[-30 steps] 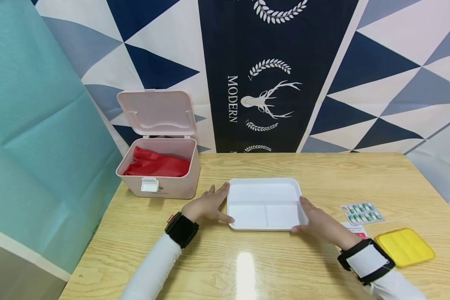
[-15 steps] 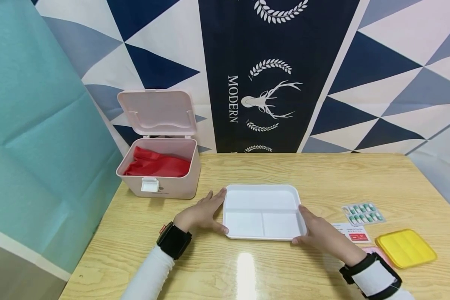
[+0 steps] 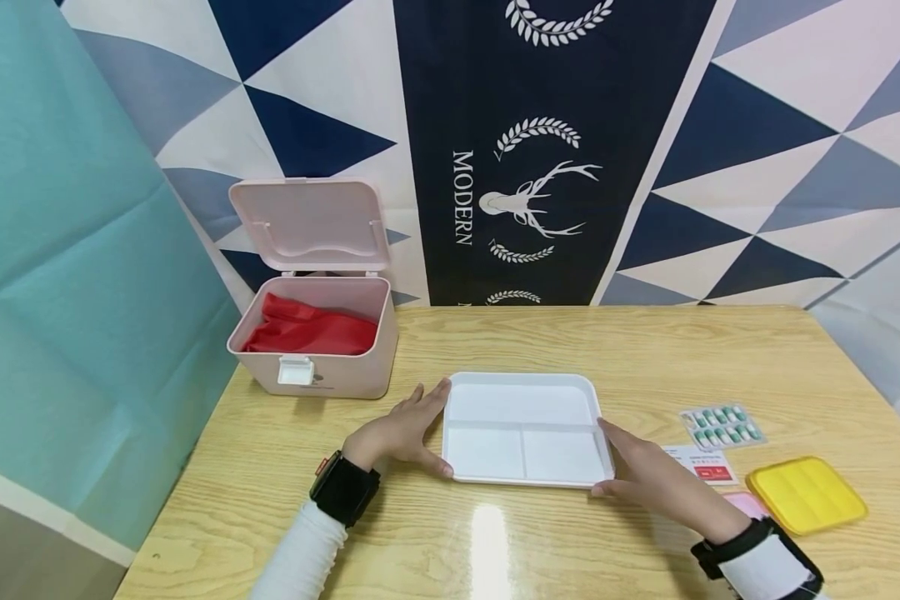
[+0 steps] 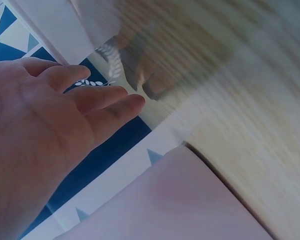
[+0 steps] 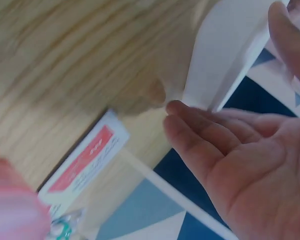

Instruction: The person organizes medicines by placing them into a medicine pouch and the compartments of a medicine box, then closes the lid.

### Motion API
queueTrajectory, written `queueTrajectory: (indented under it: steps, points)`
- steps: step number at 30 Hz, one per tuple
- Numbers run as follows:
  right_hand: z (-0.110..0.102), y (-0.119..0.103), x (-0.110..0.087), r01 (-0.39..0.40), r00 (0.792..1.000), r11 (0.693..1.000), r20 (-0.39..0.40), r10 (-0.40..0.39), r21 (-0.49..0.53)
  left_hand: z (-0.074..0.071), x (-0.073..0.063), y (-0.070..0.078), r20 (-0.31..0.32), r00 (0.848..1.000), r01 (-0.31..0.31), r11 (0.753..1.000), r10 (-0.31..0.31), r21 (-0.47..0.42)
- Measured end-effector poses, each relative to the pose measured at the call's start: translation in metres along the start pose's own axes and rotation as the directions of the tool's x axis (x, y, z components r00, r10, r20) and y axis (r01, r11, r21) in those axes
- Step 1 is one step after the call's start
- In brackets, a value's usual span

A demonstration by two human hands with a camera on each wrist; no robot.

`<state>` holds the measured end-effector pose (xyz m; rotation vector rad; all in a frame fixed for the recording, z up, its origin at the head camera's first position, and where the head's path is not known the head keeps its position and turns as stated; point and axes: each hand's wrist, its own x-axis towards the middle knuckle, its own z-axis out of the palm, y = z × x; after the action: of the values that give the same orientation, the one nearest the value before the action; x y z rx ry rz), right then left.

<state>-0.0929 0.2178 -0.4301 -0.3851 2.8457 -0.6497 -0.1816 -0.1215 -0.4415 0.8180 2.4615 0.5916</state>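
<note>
The white divided tray point(image 3: 483, 454) lies on the table point(image 3: 412, 550) between the left hand point(image 3: 399, 432) and right hand point(image 3: 648, 479), thumbs wide of fingers at its ends; a capsule blister pack point(image 3: 723, 427) lies beyond the right hand.

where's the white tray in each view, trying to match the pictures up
Head: the white tray sits below and right of centre, between left hand and right hand.
Left wrist: part of the white tray shows at upper left.
Right wrist: part of the white tray shows at upper right.
Shared landmark: the navy-and-white patterned wall.
</note>
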Motion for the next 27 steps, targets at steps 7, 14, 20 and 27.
queueTrajectory:
  steps: [7,14,20,27]
  points:
    - [-0.011,0.022,-0.011,0.03,0.999,0.999,-0.042,-0.031,-0.024,0.0,-0.001,0.001,-0.004,1.0,-0.006,1.0,0.006,-0.011]
    - [-0.016,0.049,-0.016,0.004,0.999,0.987,-0.034,-0.009,-0.161,0.001,-0.001,0.001,0.001,1.0,-0.005,1.0,0.005,-0.02]
    - [-0.017,0.065,-0.019,0.031,0.996,0.963,-0.07,-0.052,-0.268,0.001,-0.001,-0.001,0.0,1.0,0.0,1.0,0.0,-0.017]
    - [-0.018,0.073,-0.016,0.026,0.993,0.958,-0.101,-0.057,-0.287,0.001,0.0,-0.002,-0.003,1.0,-0.011,1.0,0.011,-0.022]
